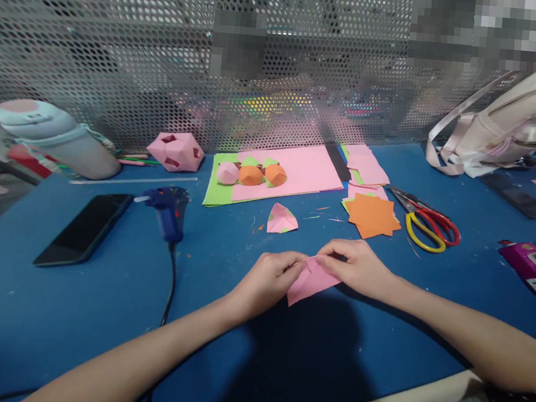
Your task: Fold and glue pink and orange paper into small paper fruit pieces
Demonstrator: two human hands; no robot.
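Observation:
A piece of pink paper [313,281] is pinched between both my hands, a little above the blue table. My left hand [268,280] grips its upper left edge, thumb and fingers pressed together. On the upper right edge, my right hand [358,267] pinches the paper the same way; part of the edge is hidden behind my fingers. Just beyond my hands lies a small folded pink and green paper piece [282,220]. Orange paper squares [372,216] are stacked beyond my right hand.
A blue glue gun [167,211] with its cord and a black phone [86,229] lie left. Scissors [428,224] are at right, near a purple device [532,268]. Behind are pink sheets [308,167] bearing small paper shapes [251,175], a pink paper ball [176,152] and a perforated metal screen [167,61].

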